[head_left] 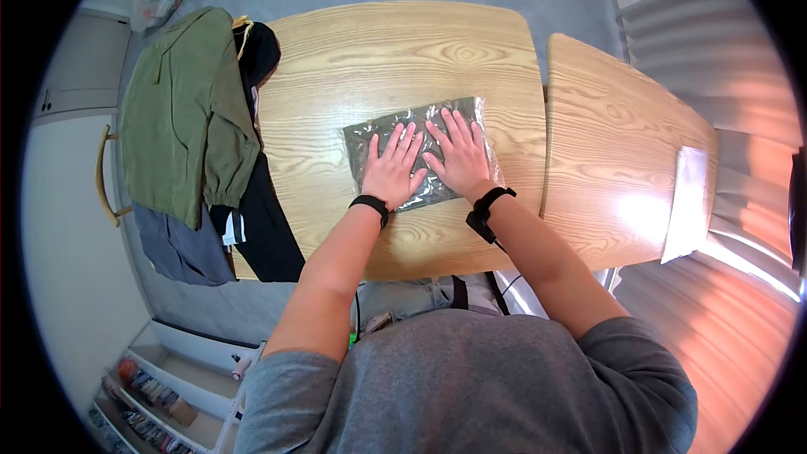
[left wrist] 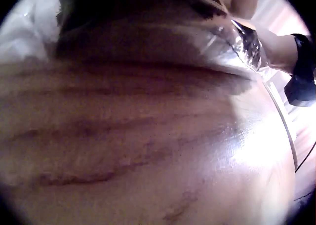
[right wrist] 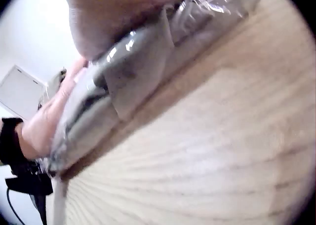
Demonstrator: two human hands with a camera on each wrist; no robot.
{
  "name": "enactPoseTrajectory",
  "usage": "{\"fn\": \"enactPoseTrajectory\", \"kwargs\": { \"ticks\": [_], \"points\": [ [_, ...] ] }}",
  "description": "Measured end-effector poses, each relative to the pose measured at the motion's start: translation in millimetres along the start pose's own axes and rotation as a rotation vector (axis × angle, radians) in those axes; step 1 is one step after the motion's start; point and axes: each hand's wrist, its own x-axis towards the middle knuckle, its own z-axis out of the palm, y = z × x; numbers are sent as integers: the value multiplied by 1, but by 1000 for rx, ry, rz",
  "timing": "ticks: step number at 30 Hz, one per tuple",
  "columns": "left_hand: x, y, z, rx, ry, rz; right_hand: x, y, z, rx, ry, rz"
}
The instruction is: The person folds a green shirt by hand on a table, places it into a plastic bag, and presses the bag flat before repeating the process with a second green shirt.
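A folded olive-grey garment in a clear plastic bag [head_left: 427, 195] lies flat on the wooden table [head_left: 336, 59]. On its left half rests my left hand [head_left: 392, 170], palm down with the fingers straight and spread. My right hand [head_left: 461, 155] lies the same way on the right half, its thumb near the left thumb. In the right wrist view the bagged garment [right wrist: 133, 79] shows as a soft, shiny bundle under the heel of the right hand. Dark folds of the bag appear at the top of the left wrist view.
At the table's left end hang an olive jacket [head_left: 181, 118], dark trousers [head_left: 267, 227] and a grey garment [head_left: 181, 240]. To the right stands a second wooden table [head_left: 618, 134] bearing a stack of clear plastic bags [head_left: 688, 202]. Shelving with small items [head_left: 168, 399] is at lower left.
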Motion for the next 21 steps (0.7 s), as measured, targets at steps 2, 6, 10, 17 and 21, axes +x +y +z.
{"fn": "enactPoseTrajectory", "kwargs": {
  "ticks": [2,6,10,17,21],
  "points": [
    [0,-1,-2,25,-29,-23,2,0,-8,76,-27,-29],
    [-1,-9,-9,-195,-32,-8,-12,-23,-21,1,5,-29],
    [-2,-19,-17,-411,-14,-14,-18,-33,-8,-135,58,-147],
    [-11,10,-29,-97,141,138,0,-16,-8,-9,42,-27],
    [-15,5,-12,-94,103,-63,-4,-20,-12,-32,133,-116]
  ]
}}
